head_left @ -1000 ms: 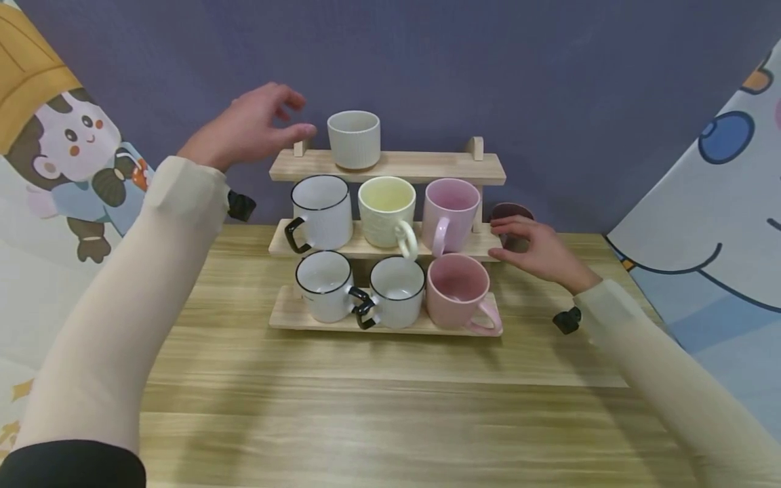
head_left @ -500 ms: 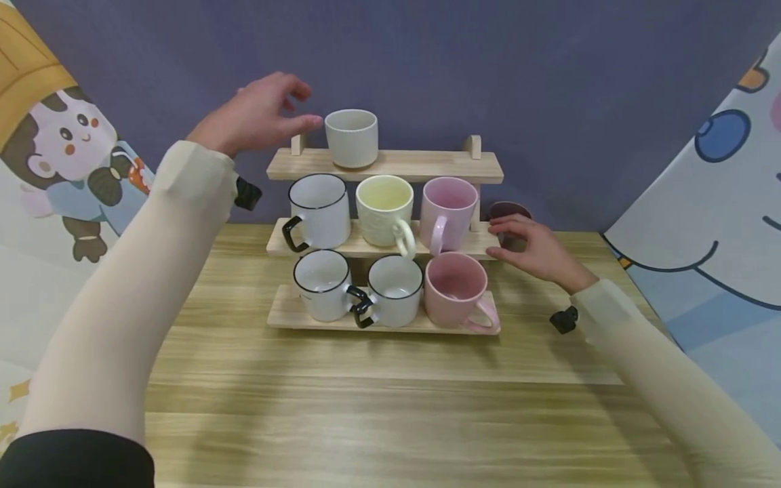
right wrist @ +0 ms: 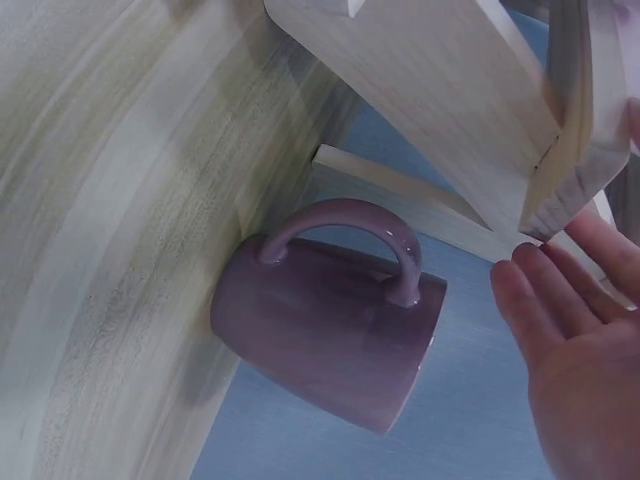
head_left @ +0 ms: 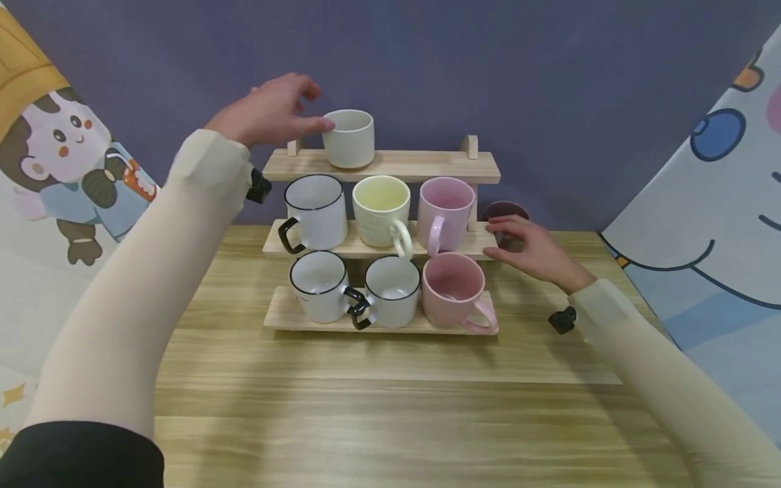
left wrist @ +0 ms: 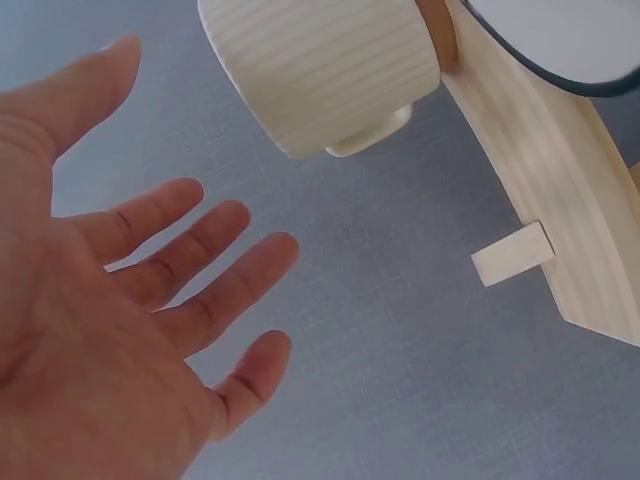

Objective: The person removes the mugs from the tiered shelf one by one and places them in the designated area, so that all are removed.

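Note:
A white ribbed cup (head_left: 350,144) stands upright on the top board of the three-tier wooden rack (head_left: 427,165). My left hand (head_left: 271,112) is beside it, fingers spread, thumb over its near rim in the head view; whether it touches is unclear. In the left wrist view, a gap shows between the fingers and the ribbed cup (left wrist: 325,70), whose handle faces away. My right hand (head_left: 533,251) holds the right end of the middle board between thumb and fingers. Beyond it, a dark mauve mug (right wrist: 325,315) stands on the table, partly hidden in the head view.
The middle board bears a large white mug (head_left: 318,213), a pale yellow mug (head_left: 373,220) and a lilac mug (head_left: 453,217). On the bottom board are two black-rimmed white mugs (head_left: 318,291) and a pink mug (head_left: 448,305). A dark blue wall (head_left: 549,102) rises behind the wooden table (head_left: 390,420).
My left hand has moved right, nearer the white ribbed cup, with its thumb now overlapping the rim. The right hand stays at the rack's end. The head view has shifted slightly.

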Available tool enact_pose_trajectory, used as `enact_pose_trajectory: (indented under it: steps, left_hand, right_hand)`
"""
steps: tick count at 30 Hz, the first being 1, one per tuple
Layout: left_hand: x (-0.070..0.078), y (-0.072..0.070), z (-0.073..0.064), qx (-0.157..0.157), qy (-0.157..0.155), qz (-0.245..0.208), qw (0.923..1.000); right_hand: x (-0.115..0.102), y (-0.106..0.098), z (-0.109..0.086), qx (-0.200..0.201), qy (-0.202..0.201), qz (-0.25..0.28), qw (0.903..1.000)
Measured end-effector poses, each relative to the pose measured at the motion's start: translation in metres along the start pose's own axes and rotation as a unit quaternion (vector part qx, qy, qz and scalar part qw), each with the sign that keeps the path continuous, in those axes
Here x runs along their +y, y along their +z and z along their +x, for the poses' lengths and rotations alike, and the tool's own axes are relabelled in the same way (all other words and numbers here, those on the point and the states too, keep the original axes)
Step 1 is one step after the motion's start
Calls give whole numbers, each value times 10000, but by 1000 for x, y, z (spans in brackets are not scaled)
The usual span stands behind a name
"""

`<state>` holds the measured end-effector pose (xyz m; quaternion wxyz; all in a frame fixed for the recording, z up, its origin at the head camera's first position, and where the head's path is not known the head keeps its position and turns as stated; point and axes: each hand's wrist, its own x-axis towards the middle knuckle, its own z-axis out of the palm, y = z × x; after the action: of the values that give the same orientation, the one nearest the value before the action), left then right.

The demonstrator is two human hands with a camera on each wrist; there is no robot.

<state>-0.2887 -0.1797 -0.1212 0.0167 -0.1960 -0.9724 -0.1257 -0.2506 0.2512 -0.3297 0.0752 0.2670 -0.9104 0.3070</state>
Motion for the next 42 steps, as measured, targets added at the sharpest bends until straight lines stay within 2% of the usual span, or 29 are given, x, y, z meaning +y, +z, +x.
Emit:
enact_pose_trajectory:
  steps: [4,10,16,23,32,42]
  left_hand:
    - [4,1,9,-305,-109,84,9994]
    - [9,4,17,-602,-247,-2,9979]
    - [8,9,24,-782,-102,92,9968]
    - [10,12,29,-772,26,181,9968]
    - [11,14,28,-856,-148,149,9961]
    - [12,13,30,-890,-198,147,9957]
  right_hand:
    - [-1,2,-2,-64,238,118,9996]
    - [-4,4,-2,-61,249,200,9995]
    - [-5,7,-1,-48,191,235,9995]
    - [-7,8,-1,-2,96,242,9997]
    - [-8,10,1,-34,125,356,9993]
    - [-10,9,1,-160,347,419,9984]
